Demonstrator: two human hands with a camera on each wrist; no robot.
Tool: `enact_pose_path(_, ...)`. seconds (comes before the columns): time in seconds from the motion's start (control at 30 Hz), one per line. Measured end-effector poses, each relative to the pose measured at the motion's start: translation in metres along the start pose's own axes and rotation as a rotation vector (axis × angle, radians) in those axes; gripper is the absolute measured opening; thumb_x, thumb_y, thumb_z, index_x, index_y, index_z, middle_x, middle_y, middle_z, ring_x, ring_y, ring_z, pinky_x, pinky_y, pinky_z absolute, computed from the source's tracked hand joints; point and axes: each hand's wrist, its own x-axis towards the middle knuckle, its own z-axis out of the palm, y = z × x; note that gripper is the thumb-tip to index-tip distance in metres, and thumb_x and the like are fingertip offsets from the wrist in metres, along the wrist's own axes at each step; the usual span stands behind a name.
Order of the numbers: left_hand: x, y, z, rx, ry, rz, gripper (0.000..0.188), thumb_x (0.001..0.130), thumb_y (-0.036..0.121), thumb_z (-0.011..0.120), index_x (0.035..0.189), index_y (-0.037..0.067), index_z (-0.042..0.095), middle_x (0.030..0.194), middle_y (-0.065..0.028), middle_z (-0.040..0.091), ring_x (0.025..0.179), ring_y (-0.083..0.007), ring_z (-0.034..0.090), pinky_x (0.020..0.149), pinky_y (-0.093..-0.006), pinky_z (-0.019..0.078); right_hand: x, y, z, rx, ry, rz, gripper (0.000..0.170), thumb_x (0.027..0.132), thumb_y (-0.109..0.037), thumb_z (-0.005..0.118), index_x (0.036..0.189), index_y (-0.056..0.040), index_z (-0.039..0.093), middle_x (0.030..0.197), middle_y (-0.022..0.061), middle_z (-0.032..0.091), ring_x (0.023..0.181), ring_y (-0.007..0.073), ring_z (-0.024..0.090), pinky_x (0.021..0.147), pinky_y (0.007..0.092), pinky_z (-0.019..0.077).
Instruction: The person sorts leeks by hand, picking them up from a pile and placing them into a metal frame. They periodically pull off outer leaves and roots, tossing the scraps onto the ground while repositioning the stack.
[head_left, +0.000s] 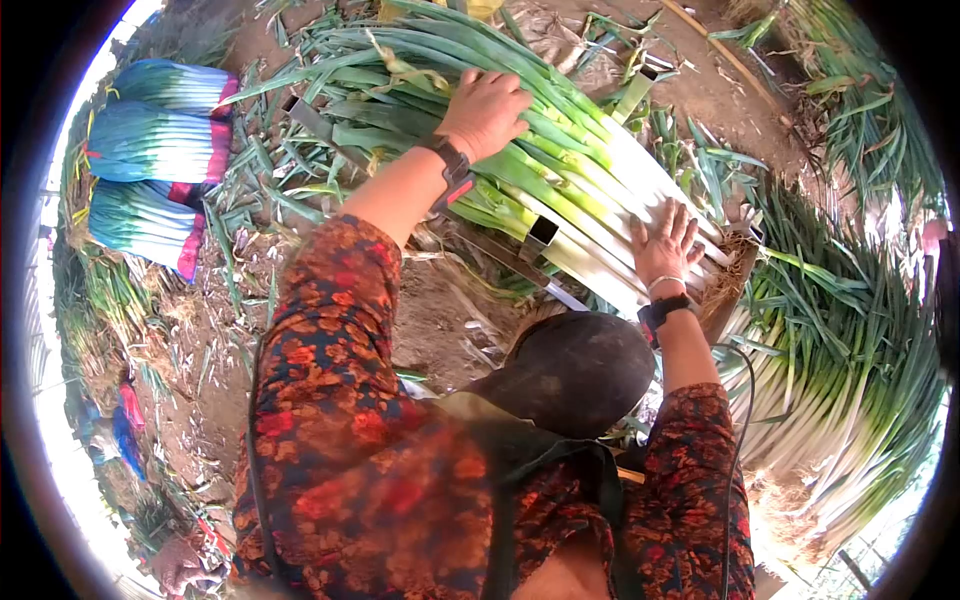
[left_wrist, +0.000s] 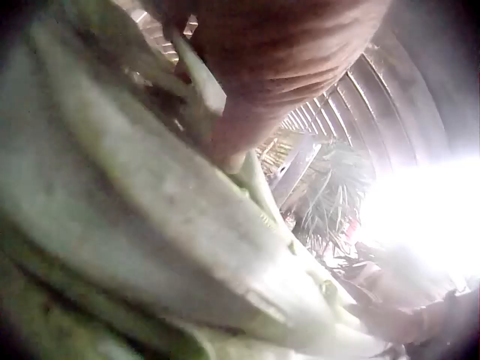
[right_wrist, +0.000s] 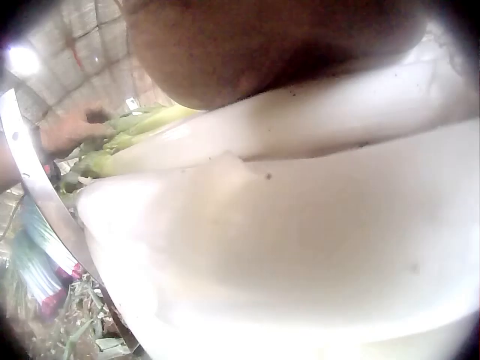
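A thick bunch of leeks (head_left: 590, 170) lies aslant in front of me, green leaves to the upper left and white stalks with roots to the right. My left hand (head_left: 487, 112) rests on the green part with its fingers loosely bent over the leaves. Lower down the bunch, my right hand (head_left: 666, 245) lies with spread fingers on the white stalks near the roots. Close up in the left wrist view, pale green stalks (left_wrist: 172, 202) pass under the left hand. White stalks (right_wrist: 300, 225) fill the right wrist view beneath the right palm.
Square metal posts (head_left: 540, 235) stand around the bunch. A metal strip (right_wrist: 46, 196) runs beside the stalks. Packed leek bundles (head_left: 155, 142) with pink bands lie at left, and a large leek pile (head_left: 830, 340) at right. Leaf scraps litter the soil (head_left: 440, 335).
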Motion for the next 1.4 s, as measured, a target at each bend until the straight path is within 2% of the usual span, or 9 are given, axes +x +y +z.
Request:
enact_pose_path(0.2, 0.042, 0.015, 0.025, -0.449, -0.241, 0.091, 0.022, 0.083, 0.018, 0.058, 0.1, 0.005, 0.06, 0.08, -0.011, 0.063, 0.07, -0.0326, 0.062, 0.064, -0.0436, 0.0509, -0.001, 0.001, 0.005, 0.002, 0.028, 0.001, 0.083, 0.09, -0.064, 0.042, 0.154, -0.0189, 0.013, 0.16, 0.0074, 0.011, 0.147, 0.0314, 0.006, 0.114, 0.06, 0.0042)
enact_pose_path(0.27, 0.066, 0.045, 0.018, -0.787, -0.679, 0.001, 0.019, 0.084, 0.018, 0.058, 0.096, 0.004, 0.059, 0.078, -0.01, 0.064, 0.073, -0.0238, 0.064, 0.063, -0.04, 0.0503, -0.001, 0.0, 0.005, 0.01, 0.04, 0.0, 0.083, 0.09, -0.064, 0.042, 0.154, -0.0188, 0.014, 0.16, 0.0077, 0.012, 0.147, 0.0317, 0.006, 0.114, 0.0602, 0.0039)
enact_pose_path(0.43, 0.144, 0.14, 0.001, -0.737, -0.843, 0.625, 0.045, 0.085, 0.046, 0.066, 0.106, 0.007, 0.06, 0.096, -0.0104, 0.064, 0.092, -0.0209, 0.059, 0.083, -0.0415, 0.0475, 0.003, -0.005, 0.0, -0.059, -0.14, 0.117, 0.081, 0.09, -0.065, 0.038, 0.154, -0.0207, 0.015, 0.16, 0.0077, 0.012, 0.147, 0.032, 0.006, 0.114, 0.0595, 0.0048)
enact_pose_path(0.6, 0.21, 0.116, -0.091, -1.324, 0.047, 0.236, 0.05, 0.081, 0.056, 0.066, 0.098, 0.009, 0.066, 0.084, -0.0069, 0.067, 0.083, -0.0208, 0.063, 0.076, -0.0391, 0.0508, -0.002, -0.001, 0.006, -0.03, 0.04, 0.014, 0.082, 0.089, -0.065, 0.039, 0.154, -0.022, 0.013, 0.16, 0.0063, 0.011, 0.147, 0.0307, 0.007, 0.115, 0.059, 0.0057)
enact_pose_path(0.73, 0.154, -0.016, -0.137, -1.437, 0.472, -0.311, 0.04, 0.095, 0.033, 0.055, 0.124, 0.005, 0.06, 0.134, -0.0184, 0.054, 0.125, -0.0279, 0.05, 0.104, -0.0351, 0.0368, -0.001, 0.0, 0.009, -0.011, 0.072, 0.007, 0.081, 0.09, -0.064, 0.04, 0.154, -0.0219, 0.013, 0.16, 0.0058, 0.013, 0.147, 0.0306, 0.008, 0.114, 0.0593, 0.0063)
enact_pose_path(0.77, 0.147, -0.044, -0.087, -0.82, 1.126, -0.246, 0.04, 0.097, 0.036, 0.05, 0.111, 0.001, 0.064, 0.108, -0.0179, 0.067, 0.1, -0.0306, 0.063, 0.086, -0.039, 0.047, -0.002, 0.0, 0.009, -0.018, 0.077, 0.002, 0.081, 0.09, -0.064, 0.04, 0.154, -0.0218, 0.013, 0.16, 0.006, 0.013, 0.147, 0.0307, 0.008, 0.114, 0.0594, 0.0065)
enact_pose_path(0.9, 0.023, -0.121, -0.047, -0.532, -0.189, -0.452, 0.03, 0.094, 0.028, 0.055, 0.111, 0.005, 0.066, 0.099, -0.0096, 0.07, 0.092, -0.0193, 0.067, 0.083, -0.0355, 0.0525, -0.002, 0.0, 0.011, -0.036, 0.103, -0.009, 0.08, 0.09, -0.063, 0.039, 0.154, -0.0217, 0.013, 0.16, 0.0063, 0.015, 0.147, 0.0312, 0.009, 0.114, 0.0596, 0.0073)
enact_pose_path(1.07, -0.048, -0.089, -0.014, -0.136, 0.106, -0.451, 0.022, 0.088, 0.026, 0.06, 0.106, 0.013, 0.065, 0.105, -0.0102, 0.064, 0.089, -0.0344, 0.063, 0.079, -0.0433, 0.0529, -0.002, 0.0, 0.011, -0.033, 0.092, -0.003, 0.079, 0.091, -0.063, 0.039, 0.154, -0.0225, 0.014, 0.16, 0.0056, 0.014, 0.147, 0.0312, 0.01, 0.114, 0.0593, 0.0079)
enact_pose_path(1.4, -0.02, -0.087, 0.048, -0.115, -0.114, -0.916, 0.025, 0.086, 0.02, 0.05, 0.101, 0.006, 0.064, 0.108, -0.0246, 0.063, 0.099, -0.0419, 0.061, 0.083, -0.0507, 0.0495, -0.006, -0.001, 0.002, -0.024, 0.044, 0.01, 0.079, 0.091, -0.062, 0.039, 0.154, -0.0227, 0.011, 0.16, 0.0045, 0.011, 0.148, 0.0287, 0.008, 0.116, 0.0566, 0.0063)
